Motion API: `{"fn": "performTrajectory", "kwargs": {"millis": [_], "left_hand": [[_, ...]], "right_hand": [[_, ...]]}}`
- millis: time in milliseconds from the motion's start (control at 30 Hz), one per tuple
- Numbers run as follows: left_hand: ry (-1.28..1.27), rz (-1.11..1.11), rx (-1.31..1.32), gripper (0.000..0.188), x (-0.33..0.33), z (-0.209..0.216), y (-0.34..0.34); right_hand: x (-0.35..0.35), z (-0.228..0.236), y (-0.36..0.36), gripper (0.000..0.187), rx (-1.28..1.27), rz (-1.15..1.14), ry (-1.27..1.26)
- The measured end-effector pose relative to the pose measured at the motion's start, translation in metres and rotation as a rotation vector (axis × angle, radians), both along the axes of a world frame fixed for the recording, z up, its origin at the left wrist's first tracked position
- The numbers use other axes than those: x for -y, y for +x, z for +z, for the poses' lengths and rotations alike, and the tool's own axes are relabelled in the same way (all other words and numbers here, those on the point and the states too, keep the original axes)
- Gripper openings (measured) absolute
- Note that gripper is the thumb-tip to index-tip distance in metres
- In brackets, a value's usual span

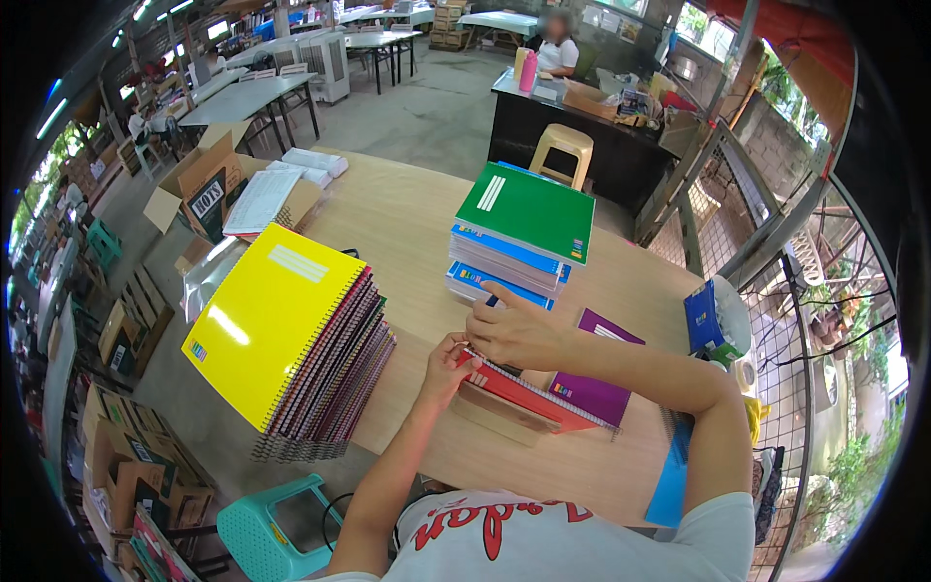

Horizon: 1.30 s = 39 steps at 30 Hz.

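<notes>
Near the middle of the wooden desk (407,223), both hands meet on a red spiral notebook (529,393) that lies atop a purple notebook (592,393). The left hand (446,369) has its fingers pinched closed on the red notebook's spiral corner at its 9 o'clock side. The right hand (514,330) rests on the same corner, index finger stretched out toward 11 o'clock, the rest curled. A green-topped stack of notebooks (519,233) stands at 12 o'clock, a yellow-topped stack (286,339) at 9 o'clock.
</notes>
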<state>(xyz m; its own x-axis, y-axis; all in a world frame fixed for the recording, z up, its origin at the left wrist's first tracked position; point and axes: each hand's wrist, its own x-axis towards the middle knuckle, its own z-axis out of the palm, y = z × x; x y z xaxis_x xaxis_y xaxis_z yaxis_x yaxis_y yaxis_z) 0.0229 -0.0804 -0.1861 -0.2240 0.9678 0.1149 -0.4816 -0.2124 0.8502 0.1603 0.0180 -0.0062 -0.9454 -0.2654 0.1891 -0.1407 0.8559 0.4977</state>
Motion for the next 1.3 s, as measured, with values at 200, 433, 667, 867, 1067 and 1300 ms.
{"fn": "performTrajectory", "kwargs": {"millis": [200, 433, 667, 867, 1067, 1300], "left_hand": [[0.027, 0.015, -0.024, 0.051, -0.004, 0.001, -0.002], [0.032, 0.026, -0.026, 0.057, -0.003, 0.000, -0.001], [0.000, 0.134, 0.064, 0.066, 0.004, -0.005, 0.013], [0.326, 0.576, -1.564, 0.035, 0.025, 0.069, 0.044], [0.497, 0.398, -1.732, 0.046, 0.022, 0.113, 0.049], [-0.085, 0.839, -1.181, 0.036, 0.064, 0.341, -0.114]], "right_hand": [[0.002, 0.007, -0.002, 0.008, 0.041, 0.024, -0.031], [0.007, -0.010, 0.005, 0.017, 0.217, -0.130, 0.006], [0.024, -0.020, 0.043, 0.027, -0.001, -0.700, -0.918], [0.019, -0.085, 0.208, 0.032, -0.833, -1.148, -1.109], [0.132, -0.190, 0.289, 0.034, -0.652, -1.765, -0.818], [0.158, -0.284, 0.329, 0.045, -0.709, -1.730, -0.609]]}}
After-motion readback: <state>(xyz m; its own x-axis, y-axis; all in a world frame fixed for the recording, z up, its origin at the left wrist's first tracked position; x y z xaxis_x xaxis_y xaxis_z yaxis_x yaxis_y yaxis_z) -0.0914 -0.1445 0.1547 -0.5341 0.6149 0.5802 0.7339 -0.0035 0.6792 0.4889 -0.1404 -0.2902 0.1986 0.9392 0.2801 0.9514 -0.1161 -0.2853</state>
